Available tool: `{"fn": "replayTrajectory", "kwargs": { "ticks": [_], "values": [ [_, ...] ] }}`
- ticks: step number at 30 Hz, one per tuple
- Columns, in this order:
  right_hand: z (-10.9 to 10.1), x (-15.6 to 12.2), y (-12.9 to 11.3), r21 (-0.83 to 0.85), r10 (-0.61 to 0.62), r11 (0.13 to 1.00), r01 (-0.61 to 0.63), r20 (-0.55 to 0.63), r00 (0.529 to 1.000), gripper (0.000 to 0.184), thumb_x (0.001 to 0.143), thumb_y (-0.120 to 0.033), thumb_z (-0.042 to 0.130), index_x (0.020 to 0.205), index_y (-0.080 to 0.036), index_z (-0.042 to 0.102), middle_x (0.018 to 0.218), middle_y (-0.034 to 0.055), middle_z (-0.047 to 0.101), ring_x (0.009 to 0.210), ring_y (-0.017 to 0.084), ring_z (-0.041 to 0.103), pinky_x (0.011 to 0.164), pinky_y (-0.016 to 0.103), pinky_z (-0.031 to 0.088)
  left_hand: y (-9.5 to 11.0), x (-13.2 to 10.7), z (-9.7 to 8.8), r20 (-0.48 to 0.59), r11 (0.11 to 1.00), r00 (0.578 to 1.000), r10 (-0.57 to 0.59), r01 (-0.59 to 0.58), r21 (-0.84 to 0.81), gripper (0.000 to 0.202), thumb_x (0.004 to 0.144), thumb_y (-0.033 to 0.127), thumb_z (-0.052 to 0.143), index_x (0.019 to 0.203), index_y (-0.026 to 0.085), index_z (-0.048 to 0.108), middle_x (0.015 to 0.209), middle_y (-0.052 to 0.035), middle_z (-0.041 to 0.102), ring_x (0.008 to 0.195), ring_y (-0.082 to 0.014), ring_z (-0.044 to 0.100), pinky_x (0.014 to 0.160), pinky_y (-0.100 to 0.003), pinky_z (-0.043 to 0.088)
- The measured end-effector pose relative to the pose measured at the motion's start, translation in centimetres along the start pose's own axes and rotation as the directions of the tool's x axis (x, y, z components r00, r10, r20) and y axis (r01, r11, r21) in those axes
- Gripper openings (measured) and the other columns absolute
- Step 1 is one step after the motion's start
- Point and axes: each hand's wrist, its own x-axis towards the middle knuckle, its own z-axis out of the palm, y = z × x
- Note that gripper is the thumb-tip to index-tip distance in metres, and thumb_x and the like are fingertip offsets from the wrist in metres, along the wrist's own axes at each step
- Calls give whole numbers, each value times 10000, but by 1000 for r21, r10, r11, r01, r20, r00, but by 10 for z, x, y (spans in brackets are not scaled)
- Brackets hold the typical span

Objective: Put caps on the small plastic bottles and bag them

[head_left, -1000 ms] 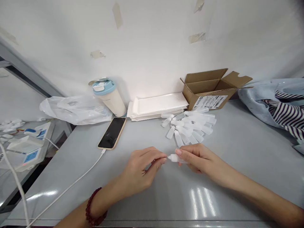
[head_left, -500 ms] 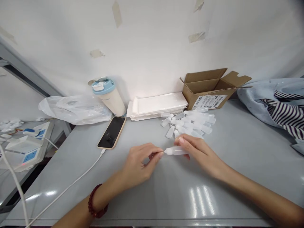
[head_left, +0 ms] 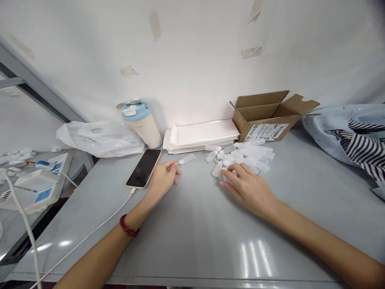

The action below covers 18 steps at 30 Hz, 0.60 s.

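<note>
**Both hands flat on the grey table, no bottle held**

The left hand (head_left: pixel 164 178) rests palm down on the table (head_left: pixel 195 233). Its fingers are loosely bent and close on nothing. A single small clear bottle (head_left: pixel 186 159) lies on its side just beyond the fingertips, at about two o'clock from the hand. It is near them but seems not to touch. A dark red bracelet (head_left: pixel 128 228) sits on that wrist.

The right hand (head_left: pixel 246 186) lies at about three o'clock from the left, well apart from it. Its fingers are spread wide and reach toward twelve o'clock, with the tips on the near edge of a pile of small clear bottles (head_left: pixel 243 153). No bottle is pinched or lifted.

A phone (head_left: pixel 143 173) lies face up at nine o'clock from the left hand, just beside it. A white cable (head_left: pixel 99 224) runs from the phone toward seven o'clock. At the back of the table, from ten o'clock round to two, stand a crumpled plastic bag (head_left: pixel 99 138), a cup with a blue lid (head_left: pixel 141 124), a stack of white trays (head_left: pixel 201 135) and an open cardboard box (head_left: pixel 267 114). The pile touches the front of the trays and the box. A striped cloth (head_left: pixel 357 140) lies at the far three o'clock edge.
</note>
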Motion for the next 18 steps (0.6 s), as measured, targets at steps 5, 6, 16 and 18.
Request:
{"fn": "replayTrajectory", "kwargs": {
  "ticks": [5,6,16,18],
  "values": [
    [0,-2,-6,-128,-21,991,27,49,999,221,913,-329,485,919,-180,647,827,91,608,783,217,539,498,260,351,3,-6,2,10,995,998,66,-67,72,420,835,323,450,1137,56,566,644,-9,610,404,-101,504,436,-226,399],
    [0,-3,-7,-133,-20,991,29,64,998,221,914,-333,486,918,-185,651,817,90,610,771,215,544,497,259,346,4,-8,3,13,991,995,98,-98,89,406,840,319,444,1135,68,569,632,0,597,419,-103,501,441,-224,396],
    [-16,-6,-9,78,99,991,-111,147,984,183,887,-298,495,962,-210,637,820,76,601,805,233,567,519,262,365,10,-37,16,122,818,861,493,-507,273,249,871,237,444,997,140,636,642,-12,625,522,-109,488,534,-230,387],
    [-23,-6,-9,215,87,970,-115,134,987,176,871,-241,489,984,-218,621,820,63,598,803,222,562,567,281,403,9,-41,17,151,738,797,585,-600,307,236,891,207,423,1009,146,619,679,-19,642,522,-106,498,510,-222,383]
  ]
}}
